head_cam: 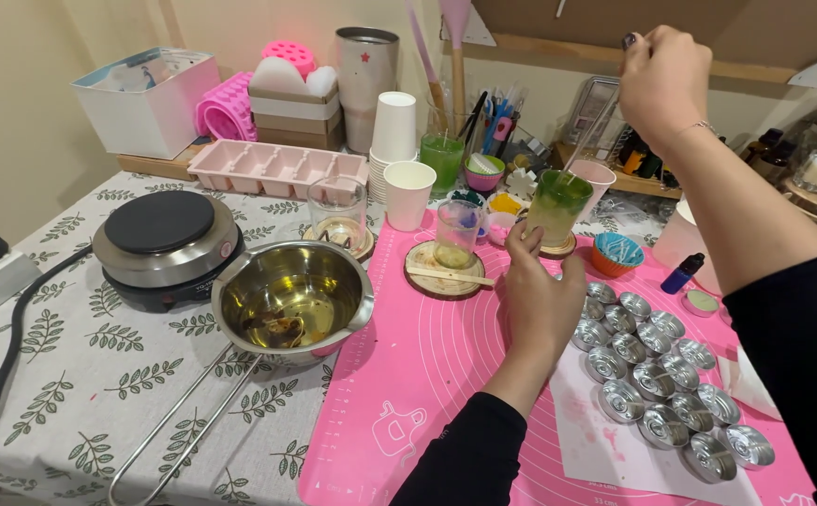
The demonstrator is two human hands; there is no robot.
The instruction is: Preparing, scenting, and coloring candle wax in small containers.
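My left hand (pixel 540 295) rests on the pink silicone mat (pixel 427 394), its fingers touching the base of a glass cup of green liquid (pixel 557 206) that stands on a round wooden coaster. My right hand (pixel 663 80) is raised above the cup, pinching the top of a thin stir stick (pixel 588 131) that reaches down into the green liquid. Several small round metal tins (pixel 657 384) lie in rows on white paper just right of my left hand.
A steel pot with yellowish liquid (pixel 291 300) and long wire handles sits left of the mat, next to a round hot plate (pixel 165 248). Small glasses, a wooden stick on a coaster (pixel 446 274), paper cups (pixel 408 192), a pink mould tray (pixel 277 169) and a small blue bottle (pixel 682 274) surround the work area.
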